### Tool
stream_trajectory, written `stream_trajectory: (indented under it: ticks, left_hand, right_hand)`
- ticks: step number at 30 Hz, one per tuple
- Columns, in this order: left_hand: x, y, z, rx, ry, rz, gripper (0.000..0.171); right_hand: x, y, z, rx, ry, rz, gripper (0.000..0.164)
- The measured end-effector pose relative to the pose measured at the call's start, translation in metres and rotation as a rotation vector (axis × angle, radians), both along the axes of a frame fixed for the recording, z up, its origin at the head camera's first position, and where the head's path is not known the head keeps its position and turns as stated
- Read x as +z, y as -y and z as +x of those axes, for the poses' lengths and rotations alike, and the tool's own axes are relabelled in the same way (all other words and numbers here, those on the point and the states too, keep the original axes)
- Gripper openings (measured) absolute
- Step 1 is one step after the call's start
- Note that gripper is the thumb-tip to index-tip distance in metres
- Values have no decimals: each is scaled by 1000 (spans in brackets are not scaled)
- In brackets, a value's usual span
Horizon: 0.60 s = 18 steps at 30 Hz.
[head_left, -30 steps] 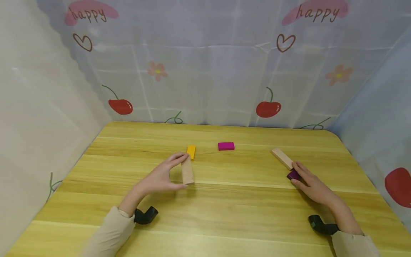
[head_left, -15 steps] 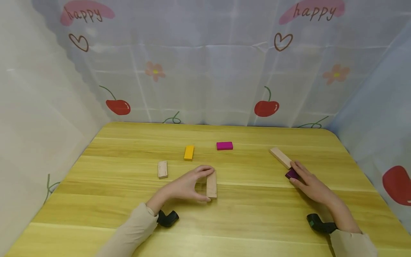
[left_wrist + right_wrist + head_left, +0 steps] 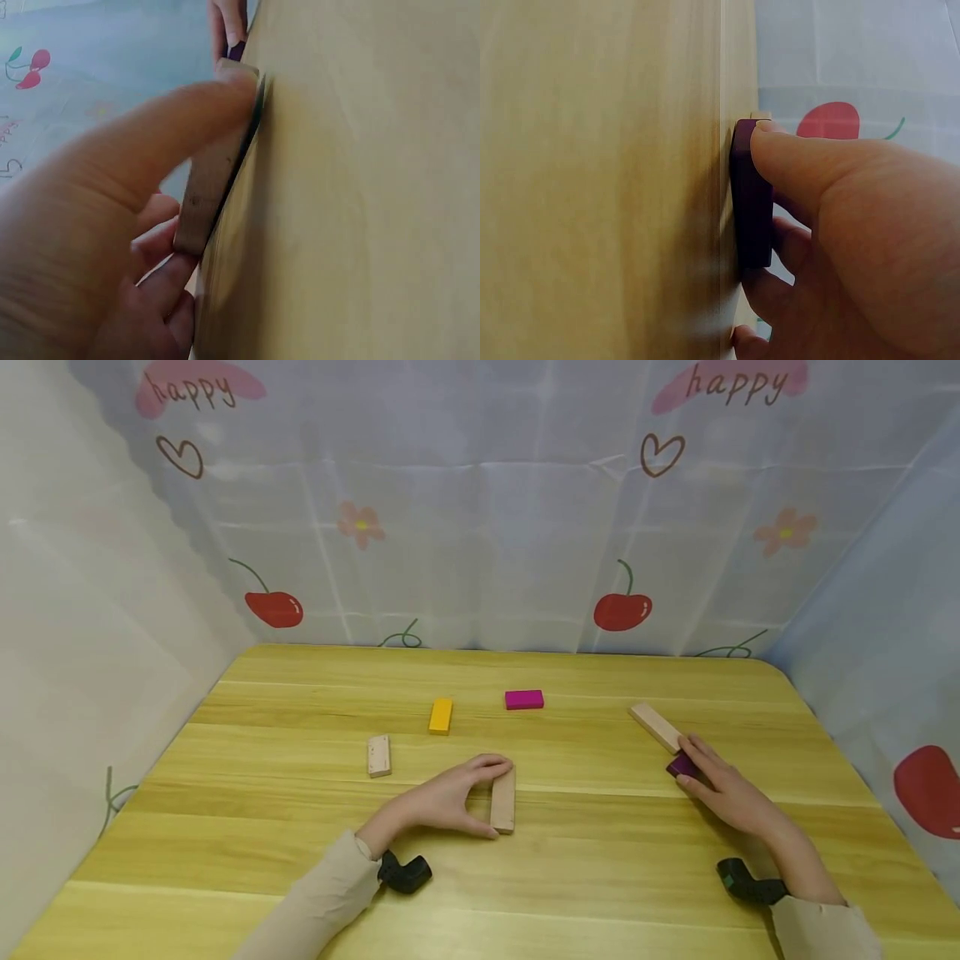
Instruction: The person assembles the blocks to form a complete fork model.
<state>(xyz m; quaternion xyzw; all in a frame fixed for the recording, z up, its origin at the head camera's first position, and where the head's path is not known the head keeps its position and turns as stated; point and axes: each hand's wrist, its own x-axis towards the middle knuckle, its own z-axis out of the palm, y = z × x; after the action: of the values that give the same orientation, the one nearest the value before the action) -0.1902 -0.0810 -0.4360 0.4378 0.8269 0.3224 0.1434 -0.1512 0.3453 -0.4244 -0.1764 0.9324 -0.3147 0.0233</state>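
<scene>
My left hand (image 3: pixel 442 800) pinches a long plain wooden block (image 3: pixel 504 802) by its two ends, thumb at the near end and fingers at the far end. In the left wrist view a thin dark gap runs under that block (image 3: pixel 212 176), low over the table. Over on the right, my right hand (image 3: pixel 733 802) holds a dark purple block (image 3: pixel 681 765) between thumb and fingers; the right wrist view shows the purple block (image 3: pixel 752 202) close against the tabletop. Touching or nearly touching it lies another long plain wooden block (image 3: pixel 655 727), slanted.
A short pale wooden block (image 3: pixel 379 756) lies left of my left hand. Farther back are a yellow block (image 3: pixel 441 717) and a magenta block (image 3: pixel 524 700). The wooden table (image 3: pixel 585 877) ends at a printed curtain (image 3: pixel 480 543) behind, with more curtain on both sides.
My left hand has carried the long wooden block right and toward me, from beside the yellow block, uncovering the short pale block. The right hand stays in place with the purple block.
</scene>
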Motion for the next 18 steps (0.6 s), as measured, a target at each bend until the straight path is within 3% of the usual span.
stream_trajectory:
  ticks: [6, 11, 18]
  left_hand:
    - [-6, 0, 4, -5, -24, 15, 90]
    - [-9, 4, 9, -2, -28, 81, 77]
    - [-13, 5, 15, -53, -136, 67, 57]
  right_hand:
    - [-1, 0, 0, 2, -3, -2, 62]
    - [-1, 0, -1, 2, 1, -2, 62]
    - [0, -1, 1, -9, 13, 6, 62]
